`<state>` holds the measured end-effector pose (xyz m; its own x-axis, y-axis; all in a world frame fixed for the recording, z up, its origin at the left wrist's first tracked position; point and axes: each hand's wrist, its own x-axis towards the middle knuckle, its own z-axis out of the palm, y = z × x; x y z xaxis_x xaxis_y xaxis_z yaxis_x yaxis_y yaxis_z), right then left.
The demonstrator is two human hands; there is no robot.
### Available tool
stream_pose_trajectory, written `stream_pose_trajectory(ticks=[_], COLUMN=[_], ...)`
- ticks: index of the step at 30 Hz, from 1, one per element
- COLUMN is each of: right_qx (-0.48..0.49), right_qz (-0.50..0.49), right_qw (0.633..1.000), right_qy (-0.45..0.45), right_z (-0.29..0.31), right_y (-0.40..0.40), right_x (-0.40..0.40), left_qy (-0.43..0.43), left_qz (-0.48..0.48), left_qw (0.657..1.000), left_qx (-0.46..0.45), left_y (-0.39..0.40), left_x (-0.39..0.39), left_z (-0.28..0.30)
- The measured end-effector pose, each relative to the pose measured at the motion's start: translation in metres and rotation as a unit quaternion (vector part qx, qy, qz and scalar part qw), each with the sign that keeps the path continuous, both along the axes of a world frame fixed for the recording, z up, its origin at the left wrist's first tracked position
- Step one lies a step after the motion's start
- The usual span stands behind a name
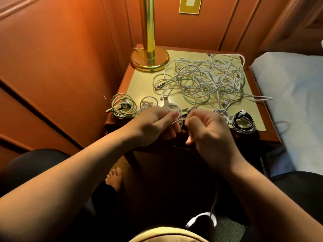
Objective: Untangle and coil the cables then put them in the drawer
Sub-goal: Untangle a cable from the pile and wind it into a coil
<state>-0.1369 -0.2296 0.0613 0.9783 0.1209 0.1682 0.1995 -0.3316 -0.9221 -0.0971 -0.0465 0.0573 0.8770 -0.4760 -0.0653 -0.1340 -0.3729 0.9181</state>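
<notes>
A big tangle of white and pale green cables (pixel 206 79) lies on the nightstand top (pixel 139 79). Along the front edge sit finished coils: a green-white coil (pixel 123 106), a small white coil (pixel 148 103), another white coil (pixel 222 114) and a black coil (pixel 243 122). My left hand (pixel 153 124) grips a partly wound white cable (pixel 172 108) over the front edge. My right hand (pixel 208 131) pinches the same cable's free run, which hangs down to a loop (pixel 201 220) near the floor. The drawer front below is dark and mostly hidden by my hands.
A brass lamp base (pixel 149 58) stands at the back left of the nightstand. Orange padded wall panels close the left and rear. A bed with a white sheet (pixel 293 95) adjoins the right side. My bare foot (pixel 114 179) rests on the carpet below.
</notes>
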Motion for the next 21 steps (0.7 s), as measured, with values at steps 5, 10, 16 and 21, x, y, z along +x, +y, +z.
stream_pose_trajectory(ticks=[5, 10, 16, 21], right_qx=[0.019, 0.097, 0.184, 0.063], right_qz=[-0.016, -0.01, -0.029, 0.105], right_qw=[0.999, 0.995, 0.974, 0.959], right_qy=[-0.034, 0.037, 0.129, 0.255], right_z=[0.005, -0.003, 0.0, -0.013], right_y=[-0.016, -0.01, 0.001, 0.012], right_x=[0.01, 0.016, 0.011, 0.004], left_qy=[0.108, 0.273, 0.318, 0.312], left_qz=[-0.048, -0.062, -0.079, 0.047], left_qw=[0.987, 0.92, 0.886, 0.829], left_qx=[-0.105, -0.275, -0.329, -0.461], left_y=[-0.015, -0.028, -0.024, -0.023], left_x=[-0.011, -0.019, -0.024, -0.021], left_z=[0.0, -0.004, 0.007, 0.011])
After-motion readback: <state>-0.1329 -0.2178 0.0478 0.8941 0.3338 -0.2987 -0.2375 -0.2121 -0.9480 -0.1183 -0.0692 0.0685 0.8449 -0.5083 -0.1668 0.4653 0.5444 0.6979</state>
